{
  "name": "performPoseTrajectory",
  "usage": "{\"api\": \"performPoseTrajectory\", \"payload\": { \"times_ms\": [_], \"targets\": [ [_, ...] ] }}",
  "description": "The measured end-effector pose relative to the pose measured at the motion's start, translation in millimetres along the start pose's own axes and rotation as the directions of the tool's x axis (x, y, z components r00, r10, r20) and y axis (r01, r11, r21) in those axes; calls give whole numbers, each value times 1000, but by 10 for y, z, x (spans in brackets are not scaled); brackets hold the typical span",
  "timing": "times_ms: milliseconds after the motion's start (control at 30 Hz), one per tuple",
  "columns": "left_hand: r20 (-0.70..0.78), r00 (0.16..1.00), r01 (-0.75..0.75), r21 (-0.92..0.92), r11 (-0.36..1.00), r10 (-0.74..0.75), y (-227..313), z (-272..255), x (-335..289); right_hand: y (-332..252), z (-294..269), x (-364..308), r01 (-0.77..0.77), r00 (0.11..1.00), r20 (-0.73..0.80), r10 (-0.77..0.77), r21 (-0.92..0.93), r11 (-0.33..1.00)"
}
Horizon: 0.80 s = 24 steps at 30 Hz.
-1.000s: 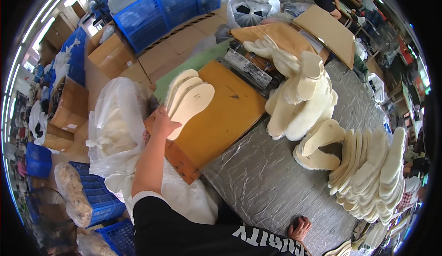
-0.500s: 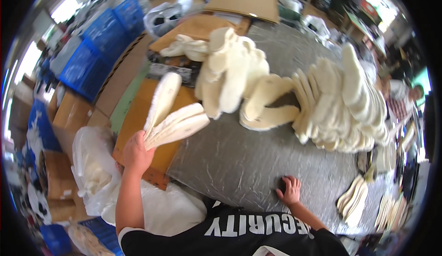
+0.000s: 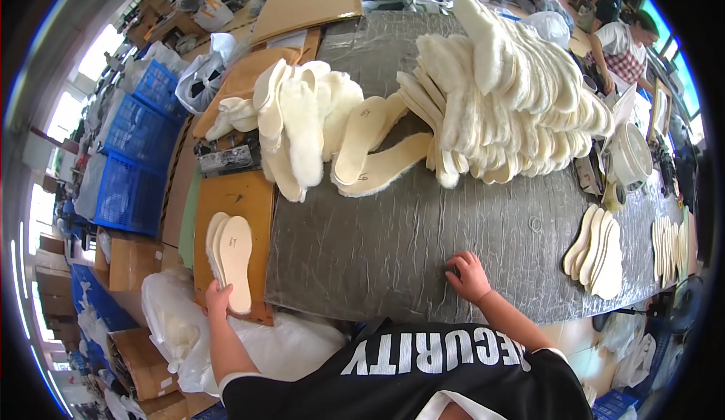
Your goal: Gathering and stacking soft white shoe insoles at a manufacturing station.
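The left hand (image 3: 218, 299) grips the heel end of a small stack of cream insoles (image 3: 230, 257), fingers curled around it, thumb side hard to make out. The stack lies flat on the orange board (image 3: 234, 201) at the left edge of the grey crinkled tabletop (image 3: 408, 239), toes pointing away from the person. The right hand (image 3: 468, 276) rests palm down near the near edge of the tabletop, fingers slightly spread and holding nothing. Toward the far edge sits a pile of fleece-lined insoles (image 3: 302, 129), with a larger heap (image 3: 513, 95) beside it to the right. A fanned row of thin insoles (image 3: 596, 246) lies near the right edge
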<state>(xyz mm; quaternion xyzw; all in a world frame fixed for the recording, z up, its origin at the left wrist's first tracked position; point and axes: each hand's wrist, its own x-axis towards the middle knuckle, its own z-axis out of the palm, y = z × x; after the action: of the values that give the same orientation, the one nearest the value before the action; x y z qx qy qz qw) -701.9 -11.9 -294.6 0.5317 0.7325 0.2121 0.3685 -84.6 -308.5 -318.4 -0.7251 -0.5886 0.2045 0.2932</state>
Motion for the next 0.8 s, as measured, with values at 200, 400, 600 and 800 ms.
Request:
{"api": "performPoseTrajectory", "payload": {
  "times_ms": [200,400,600,800],
  "targets": [
    [-101,787,-410,652,638,609,1592,938,-76,-283,25,1135,105,987,130,-91,-103,989],
    [237,604,-788,31,615,761,2991,3069,-64,-423,332,2583,137,989,100,-109,-337,932],
    [227,789,-614,259,745,571,3529,3762,335,-524,316,2920,96,922,369,116,-508,856],
    [600,754,-367,47,929,267,3384,3681,354,-747,515,2508,455,795,586,-157,-405,793]
  ]
}}
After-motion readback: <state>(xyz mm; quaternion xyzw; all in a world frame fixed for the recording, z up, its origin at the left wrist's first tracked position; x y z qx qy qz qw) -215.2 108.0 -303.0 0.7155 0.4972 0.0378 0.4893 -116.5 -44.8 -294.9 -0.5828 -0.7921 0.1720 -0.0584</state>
